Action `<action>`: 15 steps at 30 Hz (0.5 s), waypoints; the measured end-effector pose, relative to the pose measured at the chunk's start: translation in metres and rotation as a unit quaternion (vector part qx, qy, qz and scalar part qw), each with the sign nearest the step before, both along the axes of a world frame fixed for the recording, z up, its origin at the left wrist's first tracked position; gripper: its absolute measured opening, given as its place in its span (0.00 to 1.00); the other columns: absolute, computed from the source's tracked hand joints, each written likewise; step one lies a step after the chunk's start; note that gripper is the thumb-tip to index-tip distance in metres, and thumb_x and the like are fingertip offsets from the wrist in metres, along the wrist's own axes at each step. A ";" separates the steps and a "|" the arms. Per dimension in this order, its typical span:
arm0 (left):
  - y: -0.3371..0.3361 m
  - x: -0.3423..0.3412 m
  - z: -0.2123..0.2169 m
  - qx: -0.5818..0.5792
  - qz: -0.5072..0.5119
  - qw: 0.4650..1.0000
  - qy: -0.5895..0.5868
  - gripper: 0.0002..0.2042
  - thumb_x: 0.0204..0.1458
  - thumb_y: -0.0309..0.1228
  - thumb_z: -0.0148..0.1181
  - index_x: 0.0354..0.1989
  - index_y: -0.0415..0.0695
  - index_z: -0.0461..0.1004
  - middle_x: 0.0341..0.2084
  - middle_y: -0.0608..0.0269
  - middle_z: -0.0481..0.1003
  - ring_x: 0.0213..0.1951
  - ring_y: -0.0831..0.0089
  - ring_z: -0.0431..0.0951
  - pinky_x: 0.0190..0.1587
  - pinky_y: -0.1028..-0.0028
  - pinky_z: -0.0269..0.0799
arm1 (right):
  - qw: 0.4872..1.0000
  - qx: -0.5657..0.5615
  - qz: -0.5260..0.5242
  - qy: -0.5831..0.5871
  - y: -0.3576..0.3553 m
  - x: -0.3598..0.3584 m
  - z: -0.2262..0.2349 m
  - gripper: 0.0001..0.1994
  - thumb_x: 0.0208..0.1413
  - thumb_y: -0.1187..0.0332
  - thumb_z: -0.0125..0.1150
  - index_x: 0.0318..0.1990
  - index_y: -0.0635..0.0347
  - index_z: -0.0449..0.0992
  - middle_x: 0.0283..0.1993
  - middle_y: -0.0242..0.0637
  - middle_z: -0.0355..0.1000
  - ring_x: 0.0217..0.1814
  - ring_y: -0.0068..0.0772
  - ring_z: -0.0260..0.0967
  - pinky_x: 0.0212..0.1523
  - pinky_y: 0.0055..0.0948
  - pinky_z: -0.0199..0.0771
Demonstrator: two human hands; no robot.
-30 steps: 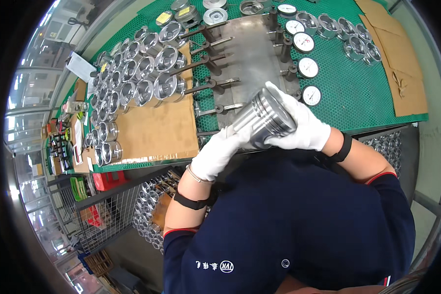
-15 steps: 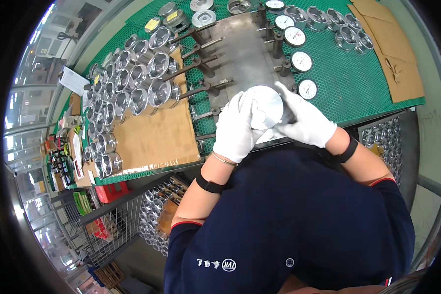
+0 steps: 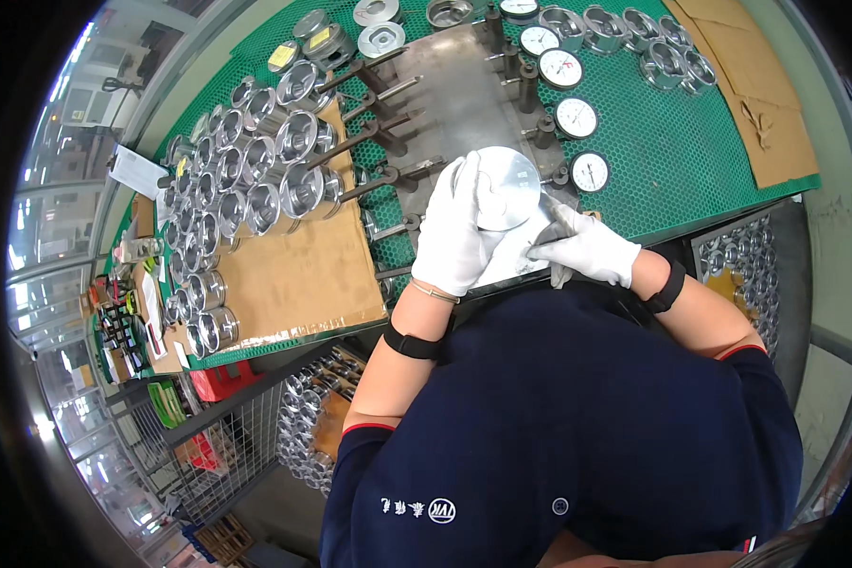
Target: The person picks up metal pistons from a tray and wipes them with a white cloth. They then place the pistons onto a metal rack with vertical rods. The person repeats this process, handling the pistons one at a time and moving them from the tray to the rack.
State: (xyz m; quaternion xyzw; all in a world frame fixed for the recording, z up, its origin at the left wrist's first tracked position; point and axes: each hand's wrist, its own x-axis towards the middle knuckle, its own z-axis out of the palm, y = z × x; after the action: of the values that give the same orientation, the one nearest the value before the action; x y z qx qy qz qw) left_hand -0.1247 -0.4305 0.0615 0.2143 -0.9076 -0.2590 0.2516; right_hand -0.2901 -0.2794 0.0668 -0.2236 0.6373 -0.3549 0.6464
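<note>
My gloved left hand (image 3: 452, 227) is closed on the left side of a shiny metal piston (image 3: 507, 189), whose flat round top faces up. The piston is held above the front end of a grey metal plate (image 3: 454, 104). Below it, at the bench's front edge, lies a white cloth (image 3: 509, 260) with small dark marks. My gloved right hand (image 3: 585, 251) is apart from the piston, its fingers drawn together at the cloth's right edge. The exact grip of those fingertips is partly hidden.
Dial gauges (image 3: 590, 171) on dark posts line the plate's right side; rods on clamps (image 3: 388, 180) line its left. Many pistons (image 3: 265, 204) stand on cardboard (image 3: 303, 275) at left, several more (image 3: 663, 64) at far right. A wire cart (image 3: 227, 464) stands below the bench.
My right hand has let go of the piston and moved down toward me to the cloth. My left hand keeps the piston, slightly higher and further left, and more of the cloth shows.
</note>
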 end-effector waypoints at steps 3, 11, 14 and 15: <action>0.000 0.000 -0.002 -0.009 -0.002 1.000 0.003 0.45 0.45 0.41 0.77 0.69 0.36 0.60 0.61 0.37 0.68 0.57 0.41 0.75 0.57 0.56 0.76 | 1.000 -0.009 0.004 0.004 0.000 -0.001 -0.004 0.51 0.56 0.67 0.68 0.80 0.55 0.38 0.53 0.45 0.76 0.32 0.26 0.78 0.36 0.28 0.82; 0.001 0.000 -0.010 0.006 0.007 1.000 0.017 0.50 0.41 0.33 0.78 0.74 0.45 0.55 0.62 0.42 0.66 0.59 0.43 0.73 0.58 0.56 0.74 | 0.999 -0.027 -0.008 0.017 -0.001 0.003 -0.008 0.51 0.57 0.70 0.67 0.80 0.52 0.35 0.46 0.45 0.76 0.26 0.29 0.78 0.30 0.31 0.83; 0.001 -0.001 -0.012 -0.001 0.007 1.000 0.018 0.50 0.41 0.33 0.78 0.74 0.45 0.55 0.62 0.42 0.66 0.58 0.43 0.73 0.57 0.56 0.75 | 1.000 -0.002 -0.015 0.001 -0.003 0.003 0.004 0.51 0.57 0.71 0.66 0.80 0.52 0.35 0.45 0.45 0.77 0.26 0.28 0.78 0.30 0.31 0.84; 0.000 -0.001 -0.014 -0.004 0.006 1.000 0.021 0.50 0.40 0.33 0.78 0.74 0.45 0.55 0.63 0.42 0.66 0.59 0.43 0.73 0.57 0.56 0.75 | 1.000 -0.003 -0.008 -0.002 -0.003 0.002 0.004 0.51 0.57 0.69 0.67 0.80 0.53 0.35 0.45 0.46 0.77 0.28 0.31 0.79 0.32 0.32 0.84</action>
State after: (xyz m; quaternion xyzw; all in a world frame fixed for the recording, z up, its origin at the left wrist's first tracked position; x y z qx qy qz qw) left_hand -0.1258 -0.4301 0.0477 0.2131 -0.9020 -0.2580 0.2729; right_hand -0.2878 -0.2820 0.0707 -0.2195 0.6366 -0.3628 0.6442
